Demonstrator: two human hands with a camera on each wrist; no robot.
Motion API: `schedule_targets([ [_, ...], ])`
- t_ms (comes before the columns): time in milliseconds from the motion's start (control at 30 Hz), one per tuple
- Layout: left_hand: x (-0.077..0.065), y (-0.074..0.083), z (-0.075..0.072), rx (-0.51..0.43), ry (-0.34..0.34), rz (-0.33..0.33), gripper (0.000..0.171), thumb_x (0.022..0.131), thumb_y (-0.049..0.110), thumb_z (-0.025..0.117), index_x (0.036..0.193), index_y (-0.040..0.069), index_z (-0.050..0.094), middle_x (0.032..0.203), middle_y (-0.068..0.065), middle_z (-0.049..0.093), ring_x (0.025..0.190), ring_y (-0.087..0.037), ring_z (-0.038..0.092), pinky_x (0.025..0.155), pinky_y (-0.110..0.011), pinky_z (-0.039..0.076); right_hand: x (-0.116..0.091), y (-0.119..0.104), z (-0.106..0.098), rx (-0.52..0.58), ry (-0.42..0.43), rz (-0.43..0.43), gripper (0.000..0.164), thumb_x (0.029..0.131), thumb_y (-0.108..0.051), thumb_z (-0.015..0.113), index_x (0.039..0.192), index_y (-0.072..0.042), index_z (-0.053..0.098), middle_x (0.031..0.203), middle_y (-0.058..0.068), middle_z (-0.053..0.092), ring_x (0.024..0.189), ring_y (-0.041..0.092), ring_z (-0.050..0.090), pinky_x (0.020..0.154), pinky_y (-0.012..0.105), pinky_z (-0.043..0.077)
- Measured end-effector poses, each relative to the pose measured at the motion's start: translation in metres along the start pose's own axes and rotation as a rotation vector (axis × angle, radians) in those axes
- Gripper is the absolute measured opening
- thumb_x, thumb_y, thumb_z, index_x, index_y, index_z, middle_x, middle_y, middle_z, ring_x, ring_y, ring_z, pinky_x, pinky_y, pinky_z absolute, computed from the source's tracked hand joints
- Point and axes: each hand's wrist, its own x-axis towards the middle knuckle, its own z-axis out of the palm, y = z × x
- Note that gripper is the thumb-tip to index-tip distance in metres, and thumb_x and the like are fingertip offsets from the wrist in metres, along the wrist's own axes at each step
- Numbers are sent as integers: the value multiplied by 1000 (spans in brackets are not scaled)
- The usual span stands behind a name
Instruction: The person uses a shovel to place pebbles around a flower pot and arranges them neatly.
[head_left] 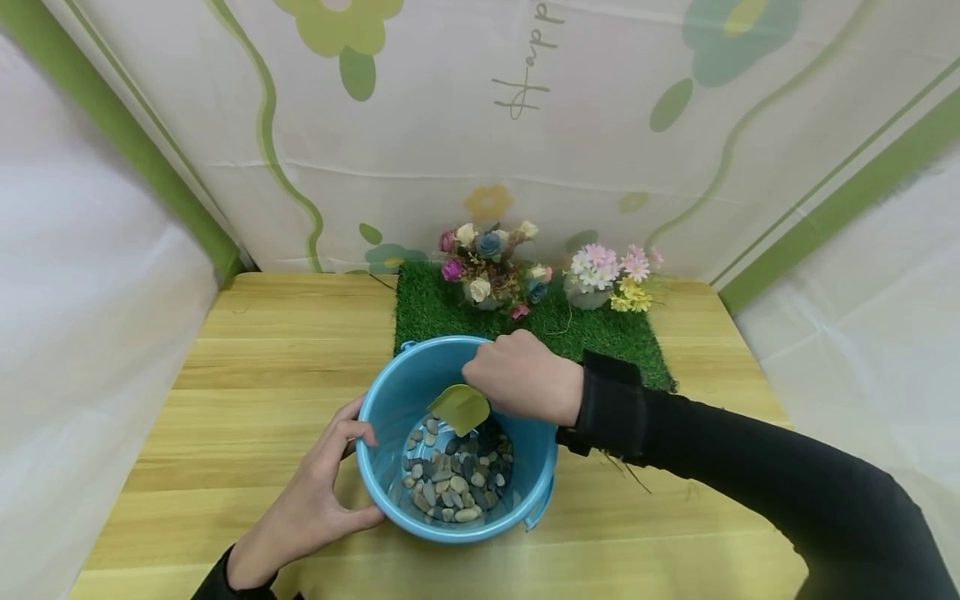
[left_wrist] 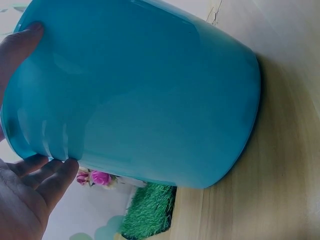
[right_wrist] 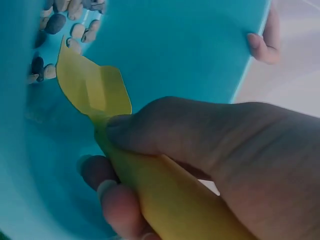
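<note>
A light blue bucket (head_left: 536, 467) stands on the wooden table, with several grey, tan and dark pebbles (head_left: 459, 485) lying across its bottom. My left hand (head_left: 318, 496) holds the bucket by its left rim, fingers bent over the edge and thumb against the outside. Inside the bucket's mouth, my right hand (head_left: 525, 379) grips a yellow toy shovel (head_left: 459, 408) by its handle. In the right wrist view the shovel's blade (right_wrist: 95, 85) points down toward the pebbles, carries none, and my thumb presses near its neck. The left wrist view shows the bucket's smooth outer wall (left_wrist: 150, 100).
Behind the bucket lies a green artificial grass mat (head_left: 423, 308). On it stand a pot of mixed artificial roses (head_left: 487, 258) and a smaller pot of pink, white and yellow flowers (head_left: 600, 275). A printed curtain (head_left: 450, 125) hangs along the table's back edge.
</note>
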Motion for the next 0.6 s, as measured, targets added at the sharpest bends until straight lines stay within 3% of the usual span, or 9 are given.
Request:
schedule_targets([
  [600, 0, 1, 0, -2, -6, 5, 72, 65, 4, 96, 117, 3, 46, 159, -14, 29, 134, -40, 42, 92, -41, 53, 12, -9, -3, -114, 0, -31, 50, 103, -9, 59, 73, -20, 21, 73, -2, 8, 69, 14, 6, 63, 34, 11],
])
